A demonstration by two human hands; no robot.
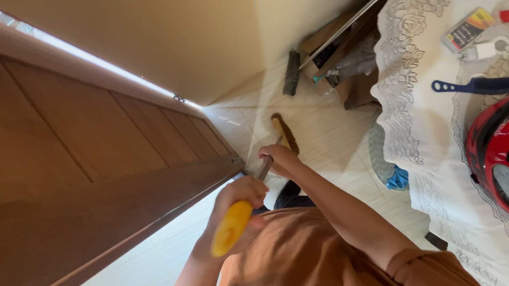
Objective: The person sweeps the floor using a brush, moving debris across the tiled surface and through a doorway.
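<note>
From the head camera, we see both hands closed around a broom (269,159). The left hand (238,196) is wrapped tight on the yellow grip at the top of the handle, close to the orange shirt (294,255). The right hand (278,159) is clenched lower down on the metal shaft. The brown brush head (285,133) rests on the pale tiled floor (329,140), just beyond the right hand and near the foot of the wooden door (95,167) on the left. Farther off, a second broom (292,71) with a dark head leans by a cardboard box (336,59). On the right, the desk under a white lace cloth (425,118) carries a red helmet (495,149) and a blue comb (475,85).
</note>
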